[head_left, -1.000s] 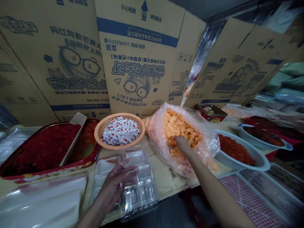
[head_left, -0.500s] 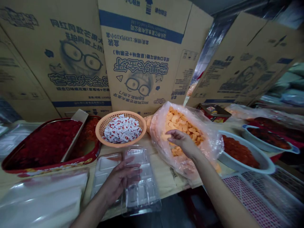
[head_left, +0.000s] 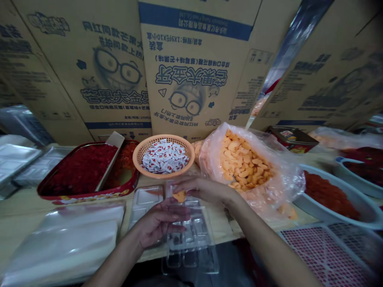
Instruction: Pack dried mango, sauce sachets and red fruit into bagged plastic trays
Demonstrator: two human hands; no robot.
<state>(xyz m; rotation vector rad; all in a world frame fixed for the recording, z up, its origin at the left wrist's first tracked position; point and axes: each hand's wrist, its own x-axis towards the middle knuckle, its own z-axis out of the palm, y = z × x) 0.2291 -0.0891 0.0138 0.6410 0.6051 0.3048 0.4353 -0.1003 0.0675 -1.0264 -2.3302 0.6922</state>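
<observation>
At far left lie stacked plastic trays [head_left: 19,159], and nearer the edge sits a pile of clear bags [head_left: 64,239]. The red tray [head_left: 89,194] holds dark red pieces [head_left: 79,169], with a cardboard strip [head_left: 112,157] propped in it, apparently as a divider. Behind the work sits an orange basket [head_left: 140,159] of white sachets [head_left: 165,156], seemingly placed within easy reach. The left hand [head_left: 158,223] lies against the near side of the clear tray [head_left: 191,247], fingers spread flat, seemingly steadying it; whether they grip, I cannot tell. The right hand [head_left: 206,189] reaches across, its fingers closed narrowly on an orange piece [head_left: 180,196] just above the tray's compartments. Further right, the plastic bag [head_left: 287,183] is rolled open, apparently to expose the orange pieces [head_left: 243,163] inside. Beyond are a tin [head_left: 291,139], a white bowl [head_left: 329,187] of red pieces [head_left: 329,195], and a red mesh rack [head_left: 323,255] at the near edge.
</observation>
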